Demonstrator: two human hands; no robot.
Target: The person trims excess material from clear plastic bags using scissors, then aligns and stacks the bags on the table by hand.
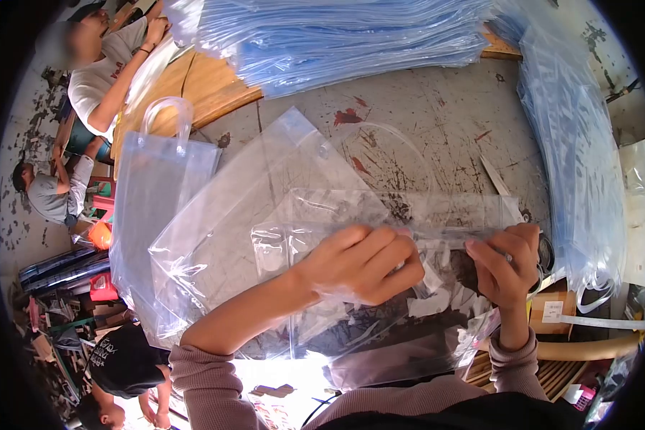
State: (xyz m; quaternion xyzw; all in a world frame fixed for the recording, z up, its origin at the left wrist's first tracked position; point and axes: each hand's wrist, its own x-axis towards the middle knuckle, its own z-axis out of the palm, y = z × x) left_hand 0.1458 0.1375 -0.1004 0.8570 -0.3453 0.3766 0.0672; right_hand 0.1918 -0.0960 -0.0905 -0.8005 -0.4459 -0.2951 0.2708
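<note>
A clear plastic bag (315, 204) lies spread in front of me, its folded edge running between my two hands. My left hand (365, 264) is closed, fingers curled and pressed on the plastic near its middle. Farther right, my right hand (507, 265) pinches the same edge between thumb and fingers. A second clear plastic sheet or bag (244, 172) lies partly beneath it at an angle. Beyond my right hand, a pointed metal blade (493, 175) rests on the table, and a dark ring-shaped handle (546, 252) shows beside the wrist.
A thick stack of bluish plastic (358, 43) covers the table's far side. More plastic (577, 158) hangs at the right. A clear bag with loop handles (161, 165) lies left. A cardboard box (552, 312) is near my right arm. Several people are at the left.
</note>
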